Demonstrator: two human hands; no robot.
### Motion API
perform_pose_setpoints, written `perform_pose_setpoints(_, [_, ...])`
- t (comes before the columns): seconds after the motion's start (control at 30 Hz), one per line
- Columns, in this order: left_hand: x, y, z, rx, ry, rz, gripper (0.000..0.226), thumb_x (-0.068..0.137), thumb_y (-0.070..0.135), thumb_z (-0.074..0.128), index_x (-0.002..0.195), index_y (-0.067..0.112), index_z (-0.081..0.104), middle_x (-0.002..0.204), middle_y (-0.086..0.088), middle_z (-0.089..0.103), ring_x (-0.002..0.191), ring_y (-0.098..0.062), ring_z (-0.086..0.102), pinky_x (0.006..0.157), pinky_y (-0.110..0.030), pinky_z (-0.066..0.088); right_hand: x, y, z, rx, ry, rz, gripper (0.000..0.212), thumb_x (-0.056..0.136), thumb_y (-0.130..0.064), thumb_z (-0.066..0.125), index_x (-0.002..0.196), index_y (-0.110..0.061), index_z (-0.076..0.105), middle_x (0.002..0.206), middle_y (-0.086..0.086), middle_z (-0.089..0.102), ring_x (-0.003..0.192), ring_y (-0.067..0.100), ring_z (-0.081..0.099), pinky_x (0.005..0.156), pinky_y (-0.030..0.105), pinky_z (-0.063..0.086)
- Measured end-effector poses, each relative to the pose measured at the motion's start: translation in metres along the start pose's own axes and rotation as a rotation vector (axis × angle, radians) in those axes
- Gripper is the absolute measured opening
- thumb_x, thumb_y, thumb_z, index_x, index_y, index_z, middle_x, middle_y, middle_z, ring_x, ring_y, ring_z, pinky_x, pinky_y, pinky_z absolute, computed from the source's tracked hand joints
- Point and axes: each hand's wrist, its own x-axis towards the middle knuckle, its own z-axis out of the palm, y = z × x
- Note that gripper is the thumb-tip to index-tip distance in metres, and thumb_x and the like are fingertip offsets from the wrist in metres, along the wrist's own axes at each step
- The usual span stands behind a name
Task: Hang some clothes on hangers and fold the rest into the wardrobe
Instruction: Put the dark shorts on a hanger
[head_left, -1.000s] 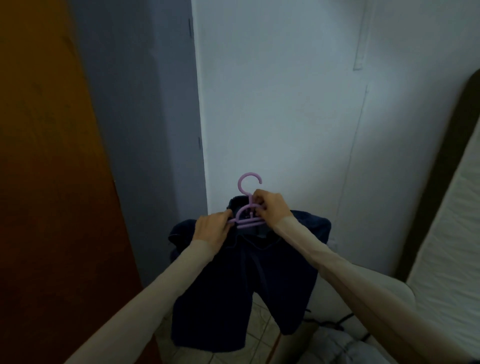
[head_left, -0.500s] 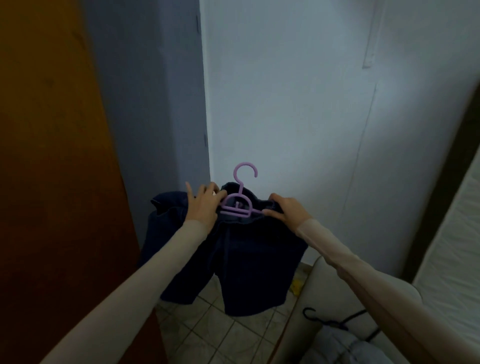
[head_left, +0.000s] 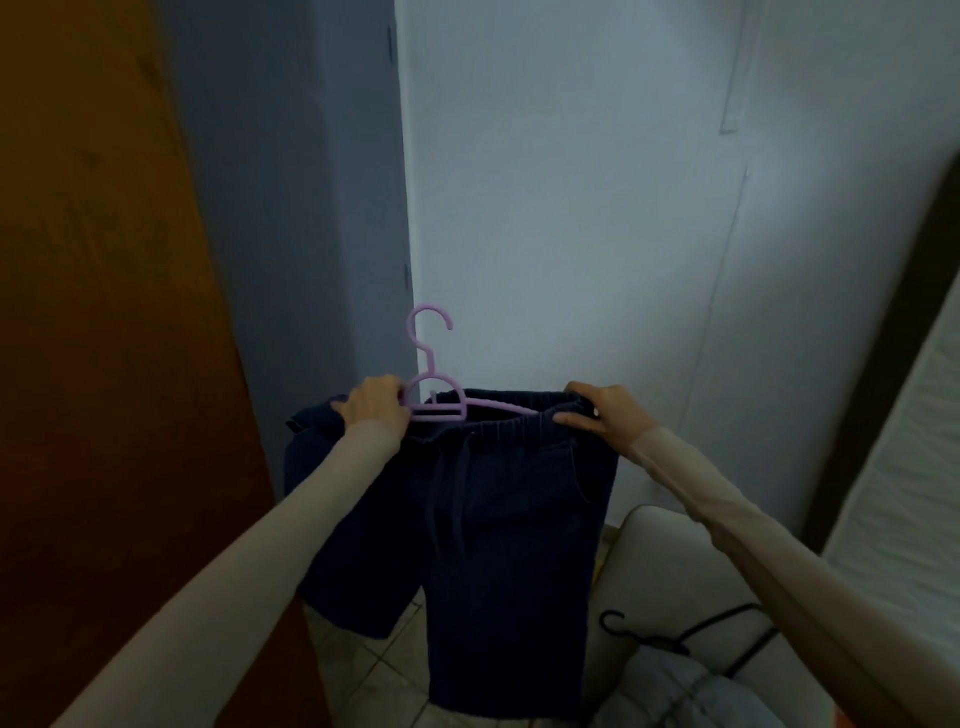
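No text, label, brand, number or sign can be read anywhere in the frame.

A home bedroom: mattress, tiled floor, wooden door.
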Motion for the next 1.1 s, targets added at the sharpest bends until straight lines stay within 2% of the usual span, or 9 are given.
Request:
perform_pose_setpoints(0.17, [-0.01,0.02,0.001,-0.003,0.031,0.037,0.017,0.093,0.01,0.054,0.105,0.012,0.065,0.109,-0.013,0.062,0.105,-0.033,0.056,0.096,-0.045,0.039,-0.009,0.007,0.008,0.085,-0.089,0.053,0.036,0.089,-0.035,0.06,0.109,-0.006,0.054,0.086,0.009,0.059,0.077,0.025,0.057,0.06,0.03,0.037])
perform_pose_setpoints(0.27, [-0.014,0.029,0.002,-0.006,0.012,0.025,0.017,0.092,0.008,0.054,0.105,0.013,0.065,0.11,-0.012,0.061,0.106,-0.033,0.055,0.1,-0.046,0.036,-0.014,0.002,0.012,0.111,-0.071,0.046,0.043,0.086,-0.041,0.063,0.114,-0.01,0.052,0.102,0.007,0.061,0.091,0.023,0.058,0.073,0.032,0.044])
perform_pose_setpoints(0.37, [-0.023,0.038,0.009,-0.015,-0.03,0.034,0.018,0.093,0.007,0.053,0.105,0.013,0.064,0.109,-0.011,0.061,0.105,-0.032,0.055,0.101,-0.046,0.035,-0.01,-0.006,0.017,-0.066,-0.006,0.03,0.036,0.09,-0.044,0.056,0.105,-0.012,0.055,0.104,0.006,0.062,0.094,0.027,0.059,0.075,0.032,0.042])
perform_pose_setpoints(0.53, [-0.029,0.049,0.02,-0.117,-0.115,0.103,0.026,0.092,0.0,0.048,0.107,0.014,0.064,0.113,-0.01,0.06,0.106,-0.03,0.054,0.101,-0.049,0.038,0.002,-0.021,0.022,-0.439,-0.087,0.062,0.032,0.101,-0.032,0.035,0.119,-0.012,0.052,0.119,0.009,0.058,0.106,0.029,0.058,0.083,0.038,0.044])
perform_pose_setpoints(0.67, [-0.023,0.037,0.024,-0.165,-0.152,0.229,0.034,0.087,-0.01,0.044,0.108,0.012,0.059,0.119,-0.008,0.059,0.104,-0.029,0.056,0.08,-0.033,0.045,-0.004,-0.012,0.015,-0.55,-0.097,0.087,0.027,0.1,-0.025,0.038,0.123,-0.011,0.043,0.12,0.008,0.058,0.105,0.029,0.059,0.076,0.036,0.045])
perform_pose_setpoints(0.73, [-0.019,0.032,0.024,-0.17,-0.195,0.26,0.035,0.085,-0.012,0.045,0.11,0.009,0.059,0.121,-0.012,0.058,0.106,-0.03,0.056,0.08,-0.033,0.046,-0.007,-0.008,0.013,-0.58,-0.103,0.101,0.03,0.099,-0.021,0.041,0.127,-0.012,0.04,0.121,0.007,0.058,0.105,0.028,0.06,0.082,0.035,0.044])
perform_pose_setpoints(0.87, [-0.011,0.031,0.02,-0.235,-0.246,0.239,0.035,0.082,-0.015,0.051,0.11,0.003,0.064,0.12,-0.017,0.059,0.11,-0.03,0.056,0.091,-0.027,0.044,-0.01,0.005,0.014,-0.643,-0.132,0.181,0.039,0.096,-0.011,0.042,0.134,-0.013,0.032,0.118,0.007,0.061,0.105,0.026,0.061,0.109,0.053,0.022])
perform_pose_setpoints(0.97, [-0.006,0.032,0.014,-0.304,-0.219,0.177,0.037,0.08,-0.016,0.046,0.103,0.004,0.066,0.116,-0.016,0.062,0.108,-0.029,0.057,0.088,-0.026,0.045,-0.016,0.01,0.014,-0.701,-0.126,0.213,0.044,0.096,-0.006,0.038,0.138,-0.01,0.027,0.119,0.006,0.06,0.106,0.025,0.061,0.11,0.061,0.009])
perform_pose_setpoints(1.1, [-0.002,0.034,0.009,-0.303,-0.21,0.148,0.037,0.081,-0.014,0.042,0.1,0.007,0.066,0.108,-0.01,0.061,0.099,-0.024,0.056,0.083,-0.023,0.044,-0.018,0.012,0.011,-0.714,-0.129,0.267,0.035,0.095,-0.004,0.035,0.13,-0.007,0.032,0.114,0.006,0.063,0.103,0.024,0.063,0.109,0.063,0.005])
